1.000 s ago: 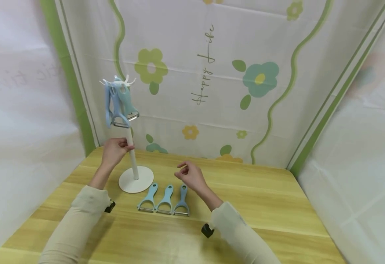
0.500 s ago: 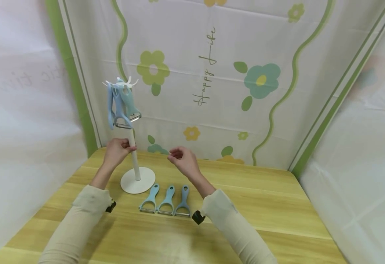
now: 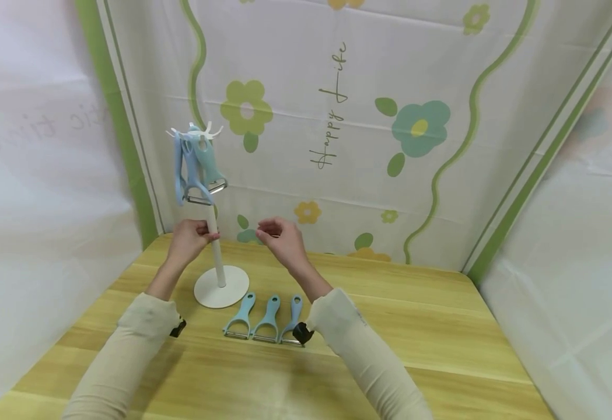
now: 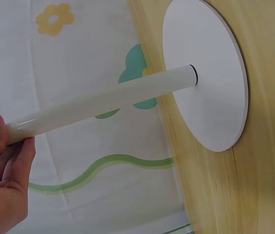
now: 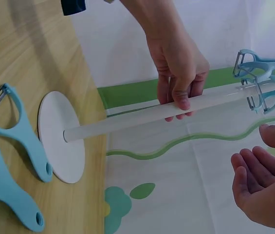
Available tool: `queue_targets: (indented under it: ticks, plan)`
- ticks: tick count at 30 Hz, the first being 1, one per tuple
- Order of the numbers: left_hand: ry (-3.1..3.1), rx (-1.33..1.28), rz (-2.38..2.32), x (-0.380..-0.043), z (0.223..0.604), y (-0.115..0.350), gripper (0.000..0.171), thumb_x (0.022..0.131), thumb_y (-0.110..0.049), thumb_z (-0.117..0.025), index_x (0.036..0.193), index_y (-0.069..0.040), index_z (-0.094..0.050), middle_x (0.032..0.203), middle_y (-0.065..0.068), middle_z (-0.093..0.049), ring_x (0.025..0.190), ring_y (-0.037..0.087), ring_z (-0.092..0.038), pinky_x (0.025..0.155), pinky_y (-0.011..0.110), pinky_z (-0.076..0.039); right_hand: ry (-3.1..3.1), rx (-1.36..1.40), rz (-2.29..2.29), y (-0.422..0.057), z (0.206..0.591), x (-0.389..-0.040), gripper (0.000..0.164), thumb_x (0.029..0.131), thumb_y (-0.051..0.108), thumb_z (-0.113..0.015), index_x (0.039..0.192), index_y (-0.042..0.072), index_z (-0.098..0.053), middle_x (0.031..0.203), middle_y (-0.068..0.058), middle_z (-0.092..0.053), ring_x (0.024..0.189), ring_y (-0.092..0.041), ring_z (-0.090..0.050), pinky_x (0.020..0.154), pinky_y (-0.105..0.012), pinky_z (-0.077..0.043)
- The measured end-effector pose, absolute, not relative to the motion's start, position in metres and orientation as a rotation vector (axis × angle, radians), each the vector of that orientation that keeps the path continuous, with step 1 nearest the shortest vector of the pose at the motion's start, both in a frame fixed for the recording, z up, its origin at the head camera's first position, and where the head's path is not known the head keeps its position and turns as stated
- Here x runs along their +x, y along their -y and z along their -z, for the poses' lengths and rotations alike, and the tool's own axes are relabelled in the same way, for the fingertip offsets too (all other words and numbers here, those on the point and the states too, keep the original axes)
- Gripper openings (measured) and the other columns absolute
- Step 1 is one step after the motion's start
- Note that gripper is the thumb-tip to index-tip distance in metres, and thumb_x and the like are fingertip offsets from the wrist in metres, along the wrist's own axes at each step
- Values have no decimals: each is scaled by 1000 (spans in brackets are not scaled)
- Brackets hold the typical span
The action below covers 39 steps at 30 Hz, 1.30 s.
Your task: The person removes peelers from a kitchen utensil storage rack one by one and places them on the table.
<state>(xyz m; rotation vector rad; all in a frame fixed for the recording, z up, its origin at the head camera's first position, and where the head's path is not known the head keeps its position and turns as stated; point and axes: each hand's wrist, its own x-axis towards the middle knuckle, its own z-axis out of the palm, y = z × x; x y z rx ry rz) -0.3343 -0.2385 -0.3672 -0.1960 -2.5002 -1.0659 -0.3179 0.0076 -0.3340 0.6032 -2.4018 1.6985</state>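
Note:
My left hand (image 3: 187,239) pinches the pole of a white stand (image 3: 217,256) between thumb and fingers, below its crown of hooks. From the hooks hang several Y-shaped peelers, among them a blue peeler (image 3: 192,166) and a pale green peeler (image 3: 209,161). Right of the pole, my right hand (image 3: 283,240) is raised with loosely curled fingers; the right wrist view shows nothing in that hand (image 5: 268,190). Three more peelers lie in a row on the table: a left peeler (image 3: 248,305), a middle peeler (image 3: 271,309) and a right peeler (image 3: 296,308), the last partly hidden by the wrist camera.
The stand's round white base (image 3: 234,291) rests flat on the wooden table (image 3: 390,326), just behind the row of peelers. A white curtain (image 3: 284,58) with printed flowers hangs behind the table's back edge, and white cloth (image 3: 584,280) also encloses the sides.
My right hand has moved up and left, from above the lying peelers toward the stand. The left hand keeps its hold on the pole. The view has shifted slightly.

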Motion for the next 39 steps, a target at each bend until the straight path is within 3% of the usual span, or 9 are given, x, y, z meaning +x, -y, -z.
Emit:
queue_targets:
  ticks: [39]
  plan:
    - [2530,-209,1051,-336,366,240,18,93,-6,-68,101,10,-73,96,27,-74,88,39,-73,74,46,-59,2247,696,-1672,32,268,-331,28,96,18,-69,121,5,-68,117,-8,-72,111,-18,-68,96,-26,-54]
